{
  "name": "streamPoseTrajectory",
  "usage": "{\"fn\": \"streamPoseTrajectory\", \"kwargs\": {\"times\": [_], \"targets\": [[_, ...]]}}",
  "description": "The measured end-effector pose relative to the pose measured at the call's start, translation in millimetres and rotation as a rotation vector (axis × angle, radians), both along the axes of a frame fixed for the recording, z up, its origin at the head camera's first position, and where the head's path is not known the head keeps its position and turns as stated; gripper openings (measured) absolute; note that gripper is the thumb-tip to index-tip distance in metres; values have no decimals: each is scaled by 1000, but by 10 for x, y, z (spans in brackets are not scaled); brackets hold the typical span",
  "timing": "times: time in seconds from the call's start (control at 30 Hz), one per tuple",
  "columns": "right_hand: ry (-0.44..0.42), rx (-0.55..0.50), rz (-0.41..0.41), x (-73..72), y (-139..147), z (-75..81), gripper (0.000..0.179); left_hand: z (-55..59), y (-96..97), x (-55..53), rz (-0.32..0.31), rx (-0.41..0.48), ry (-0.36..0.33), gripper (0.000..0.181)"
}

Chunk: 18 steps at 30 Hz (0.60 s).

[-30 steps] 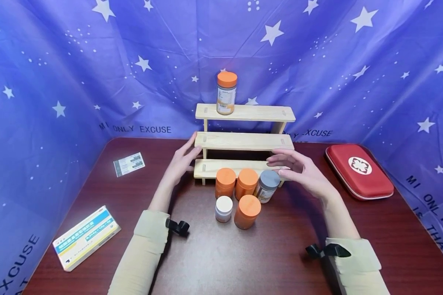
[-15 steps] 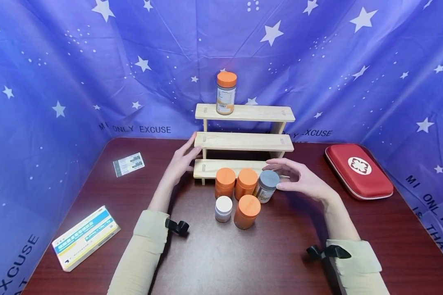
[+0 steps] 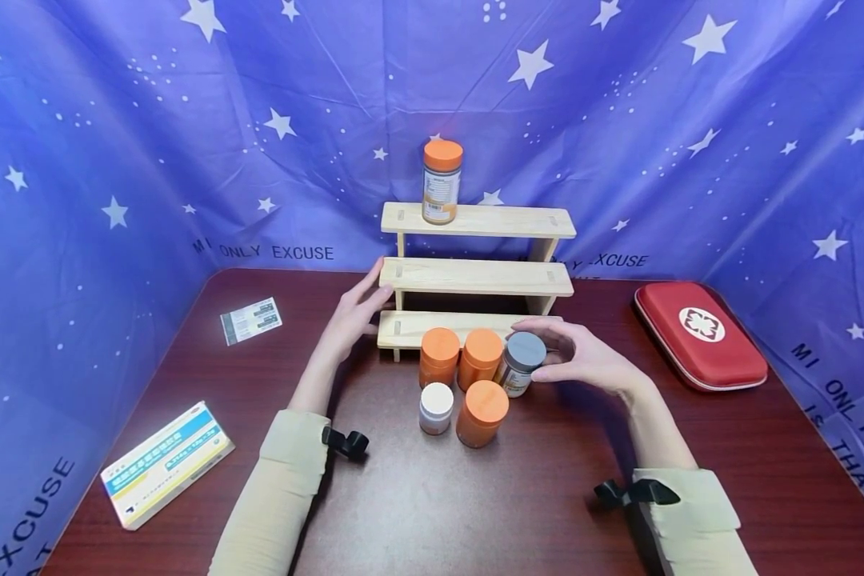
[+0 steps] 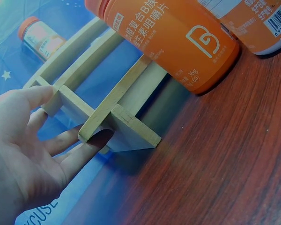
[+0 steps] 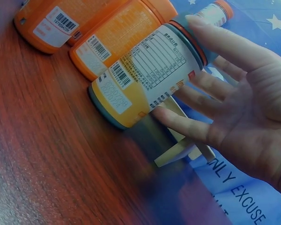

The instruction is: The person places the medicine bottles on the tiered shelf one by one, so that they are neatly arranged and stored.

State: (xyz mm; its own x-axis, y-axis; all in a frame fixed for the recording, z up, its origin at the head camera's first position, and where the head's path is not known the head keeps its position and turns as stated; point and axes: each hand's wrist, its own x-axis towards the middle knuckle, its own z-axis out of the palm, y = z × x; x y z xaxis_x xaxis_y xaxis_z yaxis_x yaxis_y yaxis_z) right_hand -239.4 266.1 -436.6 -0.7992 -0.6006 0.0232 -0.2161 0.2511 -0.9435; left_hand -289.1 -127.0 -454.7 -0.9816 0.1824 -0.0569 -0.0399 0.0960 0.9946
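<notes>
My left hand [image 3: 349,320] rests against the left end of a three-step wooden rack [image 3: 475,276], thumb and fingertips at its edges. My right hand [image 3: 586,358] is round a supplement bottle with a grey lid [image 3: 525,352], which stands at the right of the group before the rack. Its thumb lies by the lid and the other fingers reach behind, as the right wrist view shows. To its left stand two orange bottles [image 3: 440,358]. Another orange bottle [image 3: 482,414] and a small white-capped bottle [image 3: 436,408] stand in front.
An orange-capped bottle [image 3: 442,182] stands on the rack's top step. At the right lies a red first-aid case [image 3: 702,334]. A medicine box [image 3: 169,466] and a blister pack [image 3: 252,322] lie at the left. A blue star-patterned cloth [image 3: 317,120] hangs behind.
My right hand has come down from over the lowest step and closed in round the grey-lidded bottle. The left hand and the bottles stay where they were.
</notes>
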Motion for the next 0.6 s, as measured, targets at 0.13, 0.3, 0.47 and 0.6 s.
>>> {"fn": "streamPoseTrajectory", "kwargs": {"times": [0.13,0.3,0.47,0.6], "targets": [[11,14,4,-2,-16,-5,70,15,3,6,0,2,0,63],[21,23,6,1,-37,-22,65,24,4,7,2,-2,3,63],[18,31,0,0,-41,-41,64,18,2,0,-2,-1,1,63],[18,42,-11,-2,-40,-47,62,7,-6,-4,-5,-13,-3,62]]}}
